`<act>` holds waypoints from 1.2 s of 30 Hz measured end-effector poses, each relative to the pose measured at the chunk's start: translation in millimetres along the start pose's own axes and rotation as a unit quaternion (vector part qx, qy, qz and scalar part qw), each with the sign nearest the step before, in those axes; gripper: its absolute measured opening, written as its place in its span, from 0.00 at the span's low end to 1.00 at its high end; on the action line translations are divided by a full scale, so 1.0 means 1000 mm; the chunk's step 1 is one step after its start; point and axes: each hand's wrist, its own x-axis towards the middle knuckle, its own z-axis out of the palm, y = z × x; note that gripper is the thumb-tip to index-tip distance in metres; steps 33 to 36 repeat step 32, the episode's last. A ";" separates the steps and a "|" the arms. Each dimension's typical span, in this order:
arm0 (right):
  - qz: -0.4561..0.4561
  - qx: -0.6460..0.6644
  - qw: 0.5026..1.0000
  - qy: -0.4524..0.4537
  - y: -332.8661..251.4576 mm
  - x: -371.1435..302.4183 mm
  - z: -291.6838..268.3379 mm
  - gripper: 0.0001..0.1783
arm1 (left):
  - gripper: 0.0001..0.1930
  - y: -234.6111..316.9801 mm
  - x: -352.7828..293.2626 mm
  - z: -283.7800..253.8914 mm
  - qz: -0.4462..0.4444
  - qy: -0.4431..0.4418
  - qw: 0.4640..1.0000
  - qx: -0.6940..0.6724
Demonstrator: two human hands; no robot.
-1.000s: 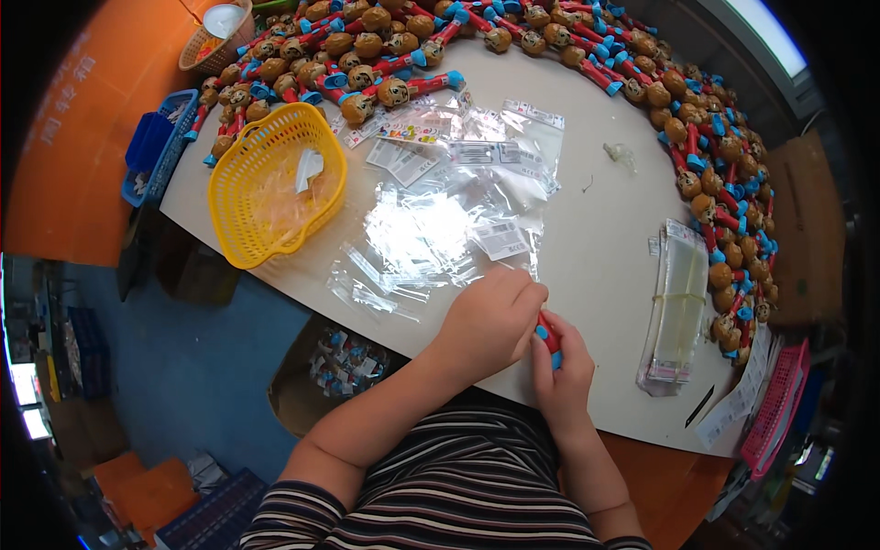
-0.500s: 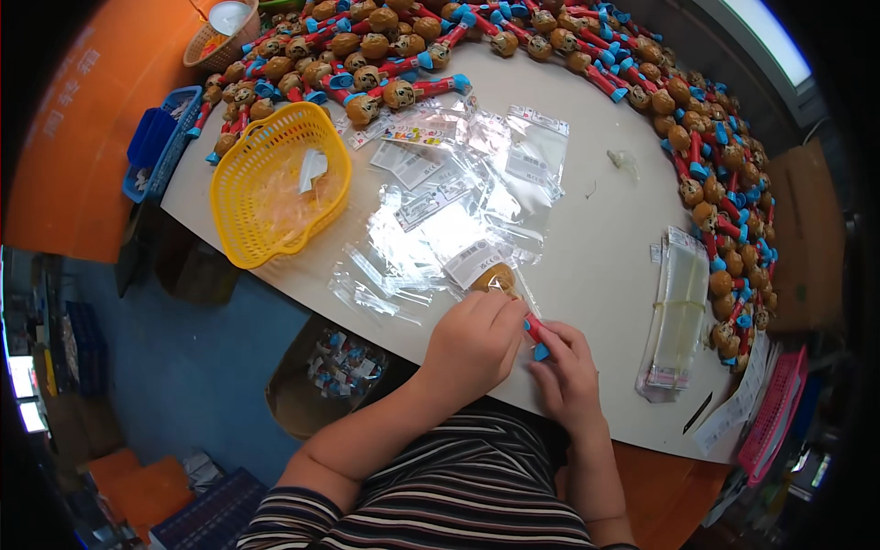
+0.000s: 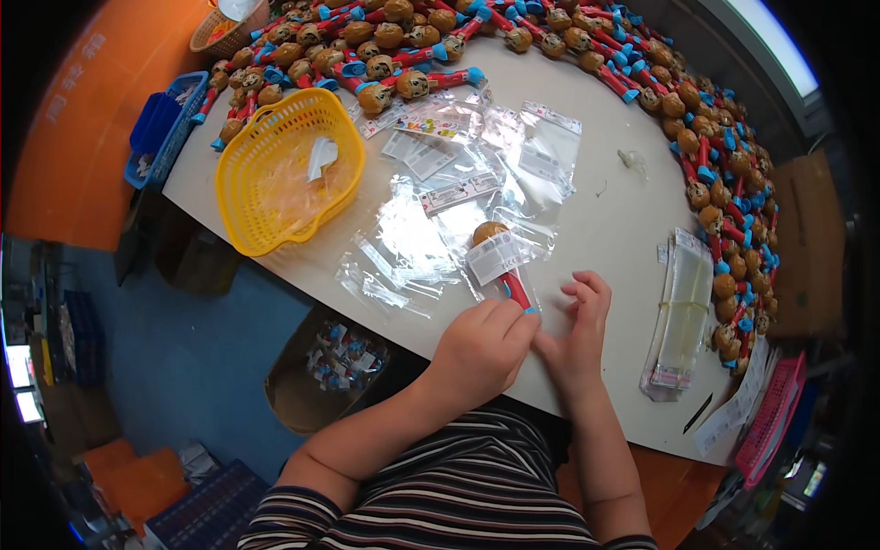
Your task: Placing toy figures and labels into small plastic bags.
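Note:
A toy figure (image 3: 516,291) with a round brown head, red body and blue end lies inside a clear plastic bag with a white printed label (image 3: 493,258). My left hand (image 3: 484,346) pinches the near end of this bag, by the toy's blue end. Just to its right, my right hand (image 3: 579,341) is open, its fingers raised and spread. Its thumb is close to the left fingertips; whether it touches the bag I cannot tell. Beyond the left hand, flat clear bags (image 3: 403,234) with printed labels lie scattered on the white table (image 3: 614,238).
A yellow plastic basket (image 3: 236,215) stands at the table's left. Many similar toys (image 3: 724,202) line the far and right edges. A banded stack of clear bags (image 3: 680,307) lies at right. Below the left edge, a box (image 3: 291,390) holds small packed items.
The toy has slid away from me deeper into the bag, its head now behind the label. My right hand has let go of its blue end and opened; my left hand has shifted to the near end.

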 end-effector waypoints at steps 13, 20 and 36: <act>0.126 0.065 0.984 -0.108 -0.004 0.003 0.017 0.28 | 0.13 -0.009 -0.006 0.001 -0.002 -0.007 0.999 0.032; 0.320 0.203 0.913 -0.154 -0.010 0.000 -0.016 0.14 | 0.11 -0.011 -0.013 -0.009 -0.064 0.022 0.998 0.019; 0.476 0.390 0.772 -0.162 -0.019 0.005 -0.014 0.08 | 0.10 -0.005 -0.029 0.027 -0.012 0.068 0.996 0.058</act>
